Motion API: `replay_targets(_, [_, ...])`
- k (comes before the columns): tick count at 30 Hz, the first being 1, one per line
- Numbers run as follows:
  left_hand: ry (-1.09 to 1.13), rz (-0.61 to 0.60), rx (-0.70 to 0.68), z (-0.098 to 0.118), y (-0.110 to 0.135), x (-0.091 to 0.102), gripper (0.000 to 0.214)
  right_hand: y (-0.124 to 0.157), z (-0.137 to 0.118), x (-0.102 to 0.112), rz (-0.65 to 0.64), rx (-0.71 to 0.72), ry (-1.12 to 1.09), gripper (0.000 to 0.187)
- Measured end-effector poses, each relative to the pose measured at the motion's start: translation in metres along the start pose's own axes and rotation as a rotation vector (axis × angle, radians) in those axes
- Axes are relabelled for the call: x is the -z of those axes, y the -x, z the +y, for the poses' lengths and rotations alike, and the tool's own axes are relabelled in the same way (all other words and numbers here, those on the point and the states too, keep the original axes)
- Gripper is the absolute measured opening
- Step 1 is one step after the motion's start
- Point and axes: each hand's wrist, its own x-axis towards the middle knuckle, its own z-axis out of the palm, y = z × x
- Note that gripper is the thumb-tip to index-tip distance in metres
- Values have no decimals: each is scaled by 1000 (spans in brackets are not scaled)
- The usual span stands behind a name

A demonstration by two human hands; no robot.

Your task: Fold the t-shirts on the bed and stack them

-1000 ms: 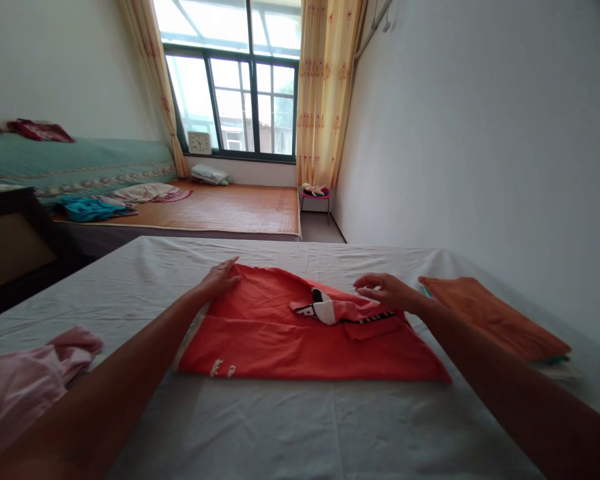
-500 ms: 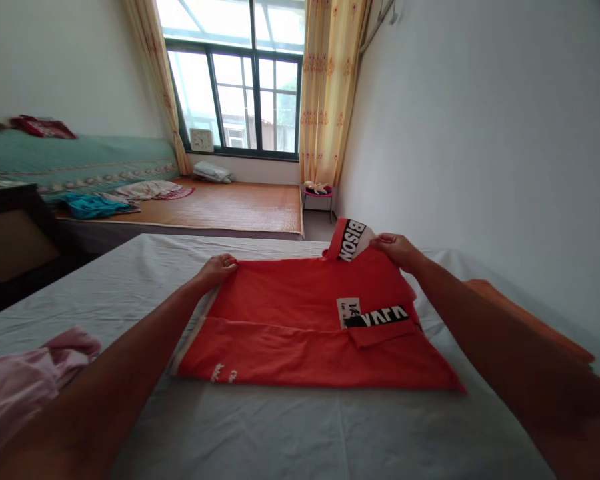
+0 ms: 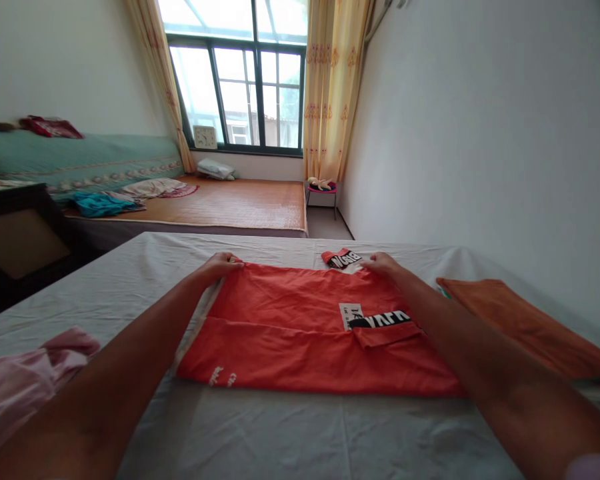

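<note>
A red T-shirt (image 3: 290,300) with black-and-white lettered sleeves lies spread on the pale sheet (image 3: 260,433), its near side folded inward over the body. My left hand (image 3: 223,265) is closed on the far left corner, at the hem. At the far edge, close to the far sleeve, my right hand (image 3: 381,264) pinches the fabric. That sleeve sticks out beyond the far edge. The near sleeve rests folded back on the shirt, beside a white printed patch. My right forearm covers the shirt's right end.
A folded orange cloth (image 3: 525,323) lies at the right by the wall. Pink fabric (image 3: 35,377) is bunched at the near left. Beyond stands a mat-covered bed (image 3: 250,200) with clothes on it, and a small stool (image 3: 322,189) near the curtain.
My right hand has moved slightly left and down, lowering the far edge. The far sleeve, raised before, now lies lower on the sheet. The view has shifted, showing more of the orange cloth.
</note>
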Motion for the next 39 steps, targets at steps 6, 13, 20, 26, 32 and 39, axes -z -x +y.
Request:
replay_targets(6, [50,-8,-152,20,15,12,40,26,-24,13,-91,67,-206,31])
replay_targets(13, [-11,-34,-356,19,67,42,37,116,-12,52,-47,495,-509,34])
replay_targets(20, [-263,-181,-403,-9,126,34,22,184,44,40,-155,475,-192,19])
replay_targets(26, [-324,-49,-496,-3,140,33,26,196,42,44,-90,330,-354,16])
replay_targets(32, [-715,-25,-342,-13,144,33,33,213,37,47,-273,433,-215,20])
replay_targets(39, [-750,118,-560,54,154,-28,38,219,16,46,-252,358,-11,58])
